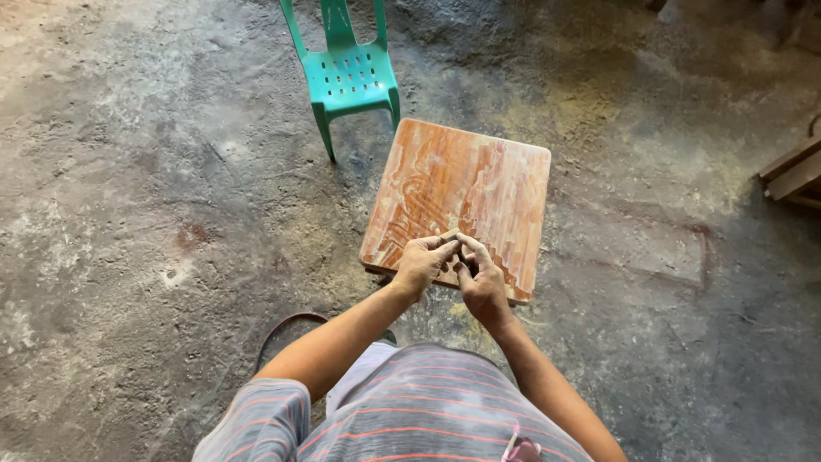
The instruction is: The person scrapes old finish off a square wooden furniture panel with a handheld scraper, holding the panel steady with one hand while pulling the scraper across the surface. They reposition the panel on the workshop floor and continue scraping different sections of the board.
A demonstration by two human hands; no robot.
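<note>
Your left hand (421,263) and right hand (481,278) meet at centre frame, fingers pinched closed on a small brownish piece (451,234), possibly sandpaper, over the wooden board's (479,184) near edge. It looks light and bendable; pinch its edges. The board looks stiff, dusty and heavy.
</note>
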